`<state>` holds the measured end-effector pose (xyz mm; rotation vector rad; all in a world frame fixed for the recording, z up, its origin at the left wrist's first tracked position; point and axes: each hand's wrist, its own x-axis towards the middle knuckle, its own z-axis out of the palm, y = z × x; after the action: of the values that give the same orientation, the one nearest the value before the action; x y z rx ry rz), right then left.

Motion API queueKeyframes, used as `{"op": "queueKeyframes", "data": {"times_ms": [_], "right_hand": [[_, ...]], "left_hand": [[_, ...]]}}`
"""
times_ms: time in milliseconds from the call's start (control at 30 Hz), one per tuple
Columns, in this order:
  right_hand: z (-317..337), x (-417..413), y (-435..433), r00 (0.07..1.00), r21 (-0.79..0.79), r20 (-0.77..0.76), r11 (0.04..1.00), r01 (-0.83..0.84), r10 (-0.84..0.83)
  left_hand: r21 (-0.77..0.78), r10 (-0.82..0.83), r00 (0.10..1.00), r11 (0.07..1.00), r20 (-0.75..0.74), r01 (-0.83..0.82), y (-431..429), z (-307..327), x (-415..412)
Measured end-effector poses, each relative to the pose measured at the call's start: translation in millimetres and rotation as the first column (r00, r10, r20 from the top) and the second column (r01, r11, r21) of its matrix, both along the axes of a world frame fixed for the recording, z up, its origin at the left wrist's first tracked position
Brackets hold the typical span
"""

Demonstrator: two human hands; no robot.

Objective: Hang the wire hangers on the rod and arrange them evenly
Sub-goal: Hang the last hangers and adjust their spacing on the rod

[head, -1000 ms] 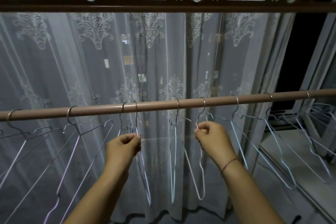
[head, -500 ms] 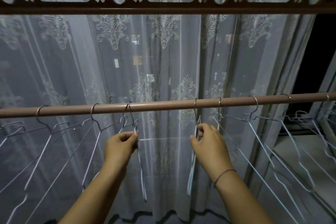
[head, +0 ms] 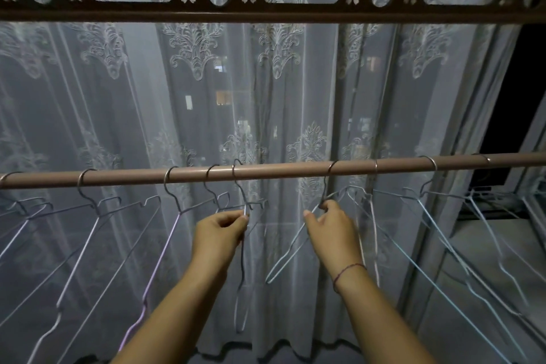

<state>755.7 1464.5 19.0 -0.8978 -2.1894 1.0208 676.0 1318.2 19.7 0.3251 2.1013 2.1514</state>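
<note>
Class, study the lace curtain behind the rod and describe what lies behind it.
Behind the sheer curtain, lit windows of buildings glow faintly in the dark. Its folds and patterns blur the rest, so nothing more can be told.

1. Left hand (head: 218, 233): raised left of centre, its back toward the camera, fingers curled; thumb and forefinger pinch the neck of a grey hanger (head: 242, 263)
2. Left forearm (head: 177, 304): bare, rising from the lower edge and slanting up to the right; wrist nearly straight
3. Right hand (head: 331, 230): raised about level with the left hand and apart from it, fingers curled, their tips gripping the neck of a pale hanger (head: 325, 183); thumb pointing left
4. Right forearm (head: 378, 313): bare, rising from the lower right and slanting up to the left
5. Right wrist: encircled by a thin reddish cord (head: 348, 270)
</note>
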Motion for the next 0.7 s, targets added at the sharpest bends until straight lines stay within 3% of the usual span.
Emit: {"op": "queueKeyframes", "data": {"times_ms": [200, 400, 700], "right_hand": [[-3, -12, -5, 0.997, -0.094, -0.072, 0.995, -0.018, 0.011], [-2, -12, -19, 0.988, -0.049, 0.011, 0.987, -0.156, 0.156], [1, 3, -15, 0.991, 0.035, 0.056, 0.992, -0.124, 0.122]], "left_hand": [[0.005, -0.053, 0.999, 0.999, 0.004, 0.053, 11, 2, 3], [0.022, -0.081, 0.997, 0.996, -0.001, 0.081, 10, 2, 6], [0.022, -0.096, 0.995, 0.995, 0.033, 0.095, 8, 0, 11]]}}
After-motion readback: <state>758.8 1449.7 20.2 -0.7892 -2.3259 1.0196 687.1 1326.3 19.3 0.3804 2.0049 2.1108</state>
